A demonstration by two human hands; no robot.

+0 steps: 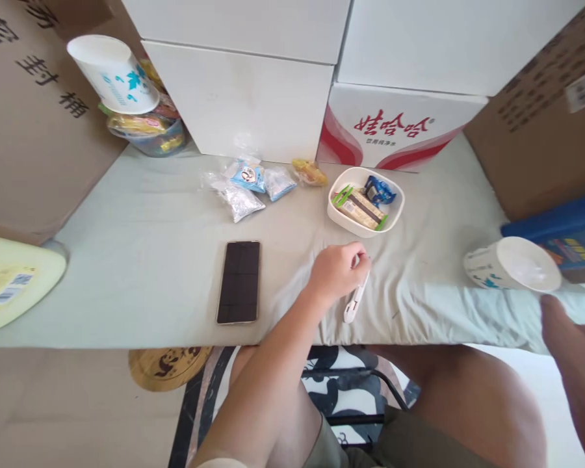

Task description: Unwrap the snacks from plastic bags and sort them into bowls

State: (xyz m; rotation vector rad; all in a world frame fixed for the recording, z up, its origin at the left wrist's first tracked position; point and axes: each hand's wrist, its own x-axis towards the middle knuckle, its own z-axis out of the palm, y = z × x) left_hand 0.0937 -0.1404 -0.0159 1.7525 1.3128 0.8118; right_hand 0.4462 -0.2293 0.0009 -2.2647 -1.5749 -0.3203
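"What's the count?"
"Two paper cups: one far left (114, 78), one on the right (509, 266). One phone (240, 283) and one white bowl (347, 224) are on the bench (136, 260)."
"And the grip?"
"The left hand (340, 273) has its fingers closed, pinching one slim white object (354, 307), right of the phone and on the near side of the bowl."
"The right hand (582, 364)?"
"Near the right cup, blurred and cut off; I can't tell how far open."
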